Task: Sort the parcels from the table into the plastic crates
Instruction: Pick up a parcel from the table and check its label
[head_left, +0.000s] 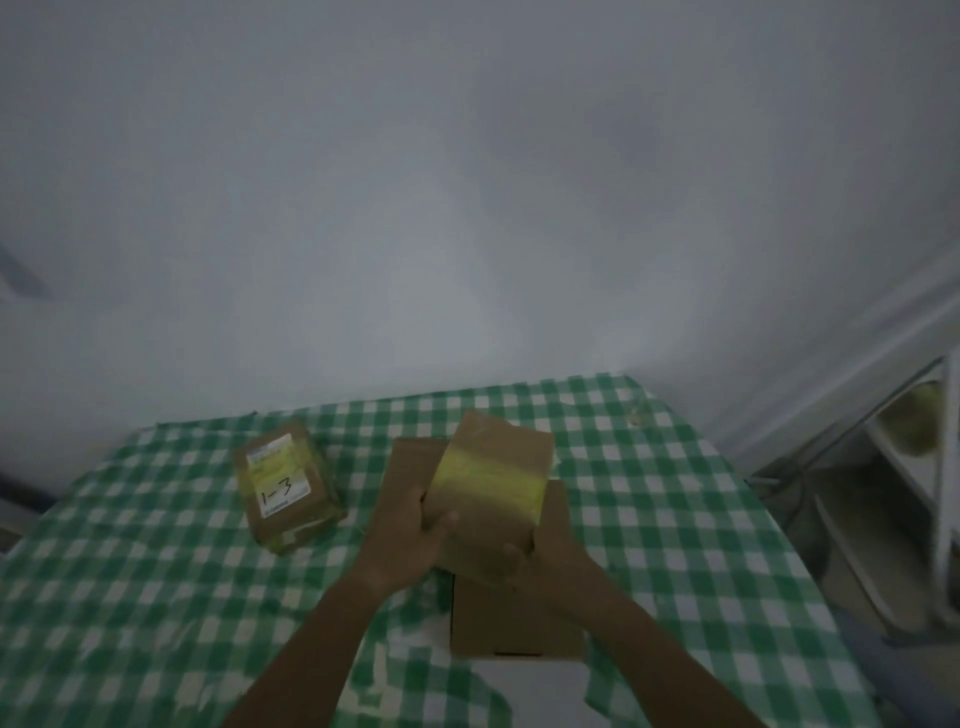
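Taped cardboard box (491, 491) gripped by left hand (415, 535) and right hand (524, 564) at opposite lower sides, mid-tabletop; probably light, stiff, tape slippery.

Green-and-white checked tablecloth (649, 499), brown cardboard parcels (493, 499) banded with yellow tape.

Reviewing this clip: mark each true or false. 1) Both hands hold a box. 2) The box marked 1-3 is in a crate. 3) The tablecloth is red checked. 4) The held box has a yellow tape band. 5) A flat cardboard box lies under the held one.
1) True: the left hand and right hand grip the held box.
2) False: the 1-3 box sits on the tablecloth; no crate shows.
3) False: it is green and white checked.
4) True.
5) True: the flat box lies on the table beneath.
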